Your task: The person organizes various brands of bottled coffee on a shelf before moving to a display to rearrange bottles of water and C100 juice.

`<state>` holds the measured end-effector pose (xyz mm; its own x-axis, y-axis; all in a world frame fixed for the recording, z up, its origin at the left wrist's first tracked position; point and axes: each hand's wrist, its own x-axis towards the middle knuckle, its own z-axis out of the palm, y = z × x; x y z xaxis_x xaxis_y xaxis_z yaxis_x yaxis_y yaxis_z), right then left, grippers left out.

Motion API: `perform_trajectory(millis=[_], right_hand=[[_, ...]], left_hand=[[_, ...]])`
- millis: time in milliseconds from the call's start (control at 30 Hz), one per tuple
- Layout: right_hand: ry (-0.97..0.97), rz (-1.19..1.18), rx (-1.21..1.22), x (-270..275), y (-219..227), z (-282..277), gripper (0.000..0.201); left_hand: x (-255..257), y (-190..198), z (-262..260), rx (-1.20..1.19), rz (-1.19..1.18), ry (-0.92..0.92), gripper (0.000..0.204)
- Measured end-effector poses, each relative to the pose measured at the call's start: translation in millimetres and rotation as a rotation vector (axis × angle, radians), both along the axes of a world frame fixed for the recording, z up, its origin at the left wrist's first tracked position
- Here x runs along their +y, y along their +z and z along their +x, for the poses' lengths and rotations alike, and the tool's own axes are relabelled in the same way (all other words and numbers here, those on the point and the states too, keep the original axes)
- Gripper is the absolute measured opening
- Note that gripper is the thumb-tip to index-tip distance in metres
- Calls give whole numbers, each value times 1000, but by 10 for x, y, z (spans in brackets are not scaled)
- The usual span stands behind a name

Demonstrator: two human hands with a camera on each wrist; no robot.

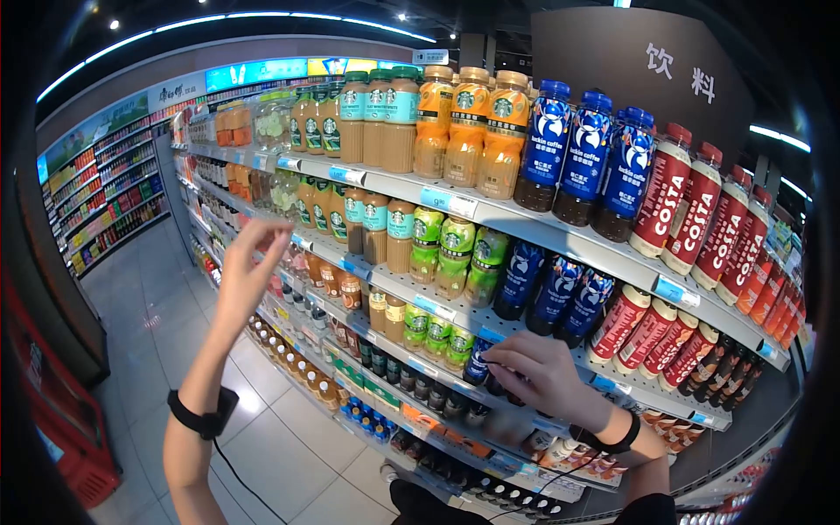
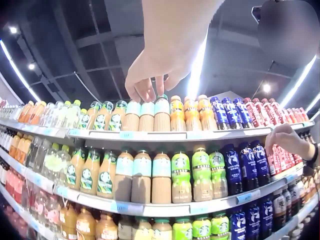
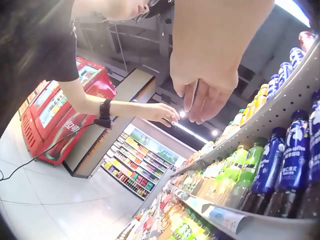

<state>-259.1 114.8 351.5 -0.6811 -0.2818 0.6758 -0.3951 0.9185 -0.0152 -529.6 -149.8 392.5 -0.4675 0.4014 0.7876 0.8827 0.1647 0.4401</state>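
Both hands are raised before the drink shelves, each holding nothing. My left hand (image 1: 255, 249) has loosely bent fingers and overlaps the left part of the shelves in the head view. In the left wrist view that hand (image 2: 157, 75) appears above pale-blue-labelled bottles (image 2: 147, 117); whether it touches one cannot be told. My right hand (image 1: 541, 374), fingers loosely bent downward, hangs in front of the dark blue bottles (image 1: 556, 293) and the red-labelled bottles (image 1: 619, 324). Seen from the right wrist, its fingers (image 3: 207, 102) point down beside the shelves, apart from the bottles.
Orange bottles (image 1: 466, 131), blue bottles (image 1: 582, 144) and red COSTA bottles (image 1: 661, 194) line the top shelf. Price labels run along the shelf edge (image 1: 367, 179). A red machine (image 3: 65, 120) stands across the tiled floor (image 3: 65, 200). Thin black cables hang from the wrists.
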Motion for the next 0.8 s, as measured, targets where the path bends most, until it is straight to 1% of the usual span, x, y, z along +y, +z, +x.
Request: perform_trajectory(millis=[67,133,200,267,333,400,433,467,533,567,633,667,700,733,800], right_hand=[[-10,57,66,-4,179,-95,15],[-29,93,120,19,469,-107,15],[-133,115,85,27,840,-45,15],[-224,36,75,72,1151,-46,13],[-281,100,85,165,1442,-118,12],[-349,151,96,159,1771,-255,17],[-351,203,116,194,1941,-364,19],[-312,206,146,252,2103,-523,21],[-331,359,231,385,2374,-893,29],[-428,392,198,438,2491,-1072,34],[-493,434,229,636,2569,-1458,43],[-527,419,205,706,2541,-1618,44],[-559,406,180,721,2514,-1759,46],[-587,396,158,733,2506,-1845,47],[-675,281,-19,721,2538,-1927,47]], left_hand=[[134,324,-192,78,8,-48,19],[348,701,-267,-24,50,-154,21],[624,1034,-447,218,57,-203,24],[946,1333,-648,275,41,-296,26],[1283,1621,-750,416,-23,-246,30],[1632,1889,-1003,640,-95,-217,38],[1775,1949,-1018,678,-118,-181,40],[1910,1997,-1031,716,-140,-141,43],[2074,2082,-1028,575,-293,-273,48],[2124,2119,-1040,502,-373,-336,50],[2216,2176,-1111,458,-495,-408,51],[2253,2170,-1129,432,-560,-447,52],[2204,2121,-1061,417,-550,-451,51],[2230,2103,-1094,460,-525,-461,49],[2246,2078,-1183,550,-474,-463,46]])
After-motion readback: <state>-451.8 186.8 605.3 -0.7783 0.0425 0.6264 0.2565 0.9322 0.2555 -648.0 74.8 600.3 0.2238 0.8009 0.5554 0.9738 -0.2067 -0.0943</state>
